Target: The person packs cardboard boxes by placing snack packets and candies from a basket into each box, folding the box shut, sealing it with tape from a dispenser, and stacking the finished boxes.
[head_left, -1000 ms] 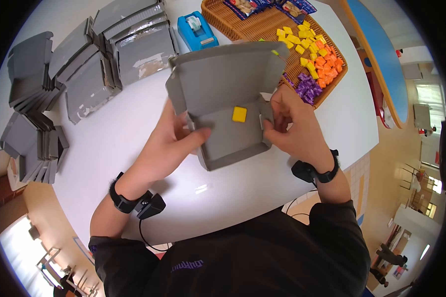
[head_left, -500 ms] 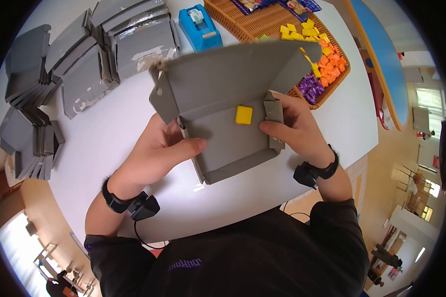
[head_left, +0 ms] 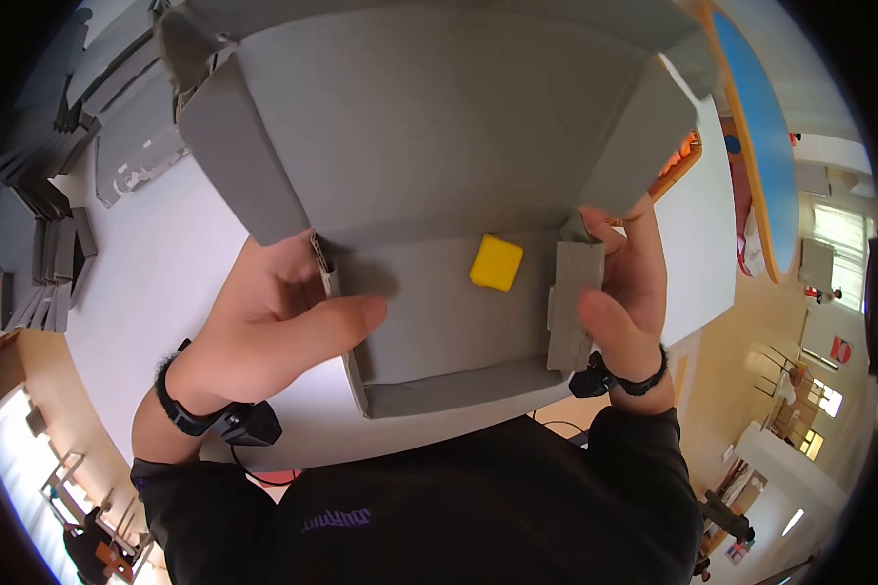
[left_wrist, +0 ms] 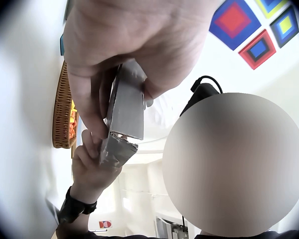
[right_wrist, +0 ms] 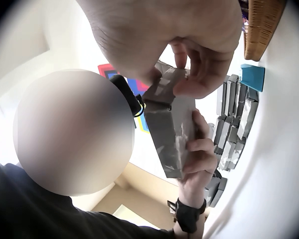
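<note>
A grey cardboard box [head_left: 429,322] with its lid raised is held up close to the head camera, above the table. On its floor lies a yellow square piece [head_left: 497,262], right of the middle. My left hand [head_left: 283,331] grips the left wall, thumb inside and fingers outside. At the opposite wall my right hand [head_left: 629,292] holds on the same way, its thumb over the torn side flap. From the left wrist view, the box [left_wrist: 127,104] appears edge-on between both hands. Clear tape shines on the outside of the box [right_wrist: 162,129] in the right wrist view.
More grey boxes [head_left: 44,224] are stacked at the left of the white table [head_left: 137,302]. A wicker basket [left_wrist: 61,112] with orange and yellow pieces is mostly behind the lid in the head view. A blue tape dispenser [right_wrist: 252,77] stands near the stacks.
Both hands have lifted the box up and towards the head camera, so it looks much larger and its lid covers most of the basket. The yellow piece has turned slightly on the box floor.
</note>
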### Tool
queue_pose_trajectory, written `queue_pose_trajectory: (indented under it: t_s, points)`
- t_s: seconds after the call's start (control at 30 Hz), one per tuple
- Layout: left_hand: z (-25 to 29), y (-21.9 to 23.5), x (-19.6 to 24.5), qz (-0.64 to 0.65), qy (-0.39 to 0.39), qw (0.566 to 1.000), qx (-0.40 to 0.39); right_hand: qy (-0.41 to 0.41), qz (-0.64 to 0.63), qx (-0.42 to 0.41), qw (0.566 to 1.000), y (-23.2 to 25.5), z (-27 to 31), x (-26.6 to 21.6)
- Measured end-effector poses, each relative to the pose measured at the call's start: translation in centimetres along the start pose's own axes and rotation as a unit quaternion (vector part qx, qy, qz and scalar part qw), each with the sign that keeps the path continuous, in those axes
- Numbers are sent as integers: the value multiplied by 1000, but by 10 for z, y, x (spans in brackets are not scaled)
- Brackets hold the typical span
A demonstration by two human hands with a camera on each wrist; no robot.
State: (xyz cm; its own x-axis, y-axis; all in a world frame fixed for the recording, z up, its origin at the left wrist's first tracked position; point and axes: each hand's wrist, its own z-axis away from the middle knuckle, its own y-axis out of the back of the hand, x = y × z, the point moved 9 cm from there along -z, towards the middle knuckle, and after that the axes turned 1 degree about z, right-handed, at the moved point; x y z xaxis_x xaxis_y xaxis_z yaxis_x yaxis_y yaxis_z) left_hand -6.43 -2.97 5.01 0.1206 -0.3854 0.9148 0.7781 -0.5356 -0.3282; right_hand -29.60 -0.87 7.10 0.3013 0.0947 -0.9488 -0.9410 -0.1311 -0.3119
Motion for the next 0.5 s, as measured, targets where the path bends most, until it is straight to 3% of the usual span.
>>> queue_pose_trajectory:
  t_s: [0.1,0.17,0.23,0.27,0.43,0.5]
  points:
    - [3,-6,-9,-15,41,999,-31,23,45,-8,999,17,2,1]
    - [3,-11,-5,12,-17,998,-55,44,95,-25,994,20,6,-3]
    - [1,-17,-6,28,-20,999,-32,-40,207,8,977,22,7,1]
    - [0,-15,-5,42,-27,999,-6,-42,206,11,978,25,7,4]
    - [1,-13,-16,60,-41,997,-27,51,342,-18,938,20,2,-5]
    - [3,-14,-13,68,-37,997,-30,61,303,7,951,15,-1,1]
